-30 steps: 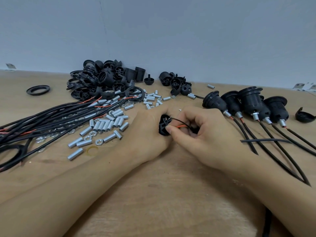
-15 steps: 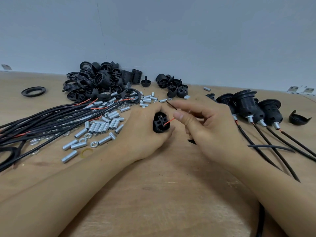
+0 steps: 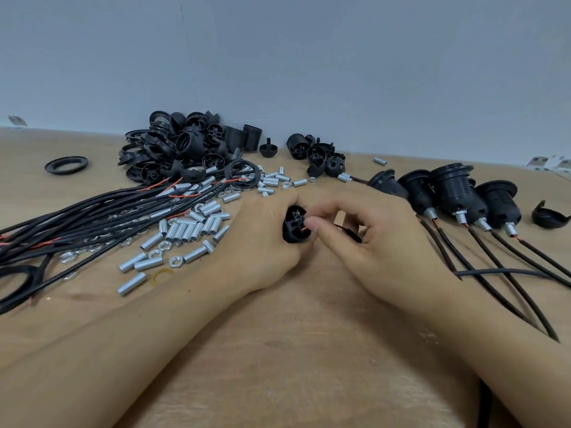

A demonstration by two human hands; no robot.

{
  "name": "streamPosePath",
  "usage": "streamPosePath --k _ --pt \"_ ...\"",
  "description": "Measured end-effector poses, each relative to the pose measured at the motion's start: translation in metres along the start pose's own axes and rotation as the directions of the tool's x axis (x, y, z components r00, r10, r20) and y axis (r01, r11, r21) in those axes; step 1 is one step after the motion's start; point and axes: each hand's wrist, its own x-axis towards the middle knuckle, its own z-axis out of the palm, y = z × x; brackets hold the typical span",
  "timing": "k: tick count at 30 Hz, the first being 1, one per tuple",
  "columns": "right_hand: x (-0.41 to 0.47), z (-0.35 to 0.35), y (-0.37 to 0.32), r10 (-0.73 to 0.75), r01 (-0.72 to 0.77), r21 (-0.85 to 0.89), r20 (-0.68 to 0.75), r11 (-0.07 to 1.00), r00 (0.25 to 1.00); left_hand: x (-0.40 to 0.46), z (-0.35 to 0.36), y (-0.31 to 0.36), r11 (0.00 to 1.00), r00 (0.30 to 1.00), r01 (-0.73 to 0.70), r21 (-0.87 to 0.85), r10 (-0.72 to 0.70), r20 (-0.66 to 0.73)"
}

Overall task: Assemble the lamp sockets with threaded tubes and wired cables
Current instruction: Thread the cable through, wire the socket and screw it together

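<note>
My left hand (image 3: 262, 242) grips a black socket insert (image 3: 295, 223) above the middle of the wooden table (image 3: 278, 350), its open face turned toward me. My right hand (image 3: 370, 242) pinches a red wire end (image 3: 305, 229) between thumb and forefinger right at the insert's terminal. A black cable (image 3: 349, 234) runs back under the right palm. Loose silver threaded tubes (image 3: 191, 230) and nuts lie left of my left hand, beside a bundle of black wired cables (image 3: 77, 217).
A heap of black socket shells and rings (image 3: 185, 149) sits at the back, with a few more caps (image 3: 321, 156) to its right. Several finished sockets with cables (image 3: 451, 196) lie at right. A lone ring (image 3: 66, 164) lies far left, a cap (image 3: 548, 214) far right.
My right hand let the black wire loop drop, lifted away briefly, then came back to the insert pinching the red wire at its face. My left hand kept hold of the insert.
</note>
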Motion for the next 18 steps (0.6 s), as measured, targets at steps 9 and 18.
streamPosePath --k 9,18 --pt "-0.0012 0.0033 -0.0027 0.142 -0.138 0.08 -0.043 0.987 0.989 -0.0015 -0.0004 0.0038 0.996 0.998 -0.06 0.071 0.06 0.002" --pt "-0.0024 0.0051 -0.0047 0.229 -0.224 0.11 -0.03 0.968 0.973 -0.0017 0.0011 0.0016 0.998 0.999 -0.035 0.051 0.036 -0.017"
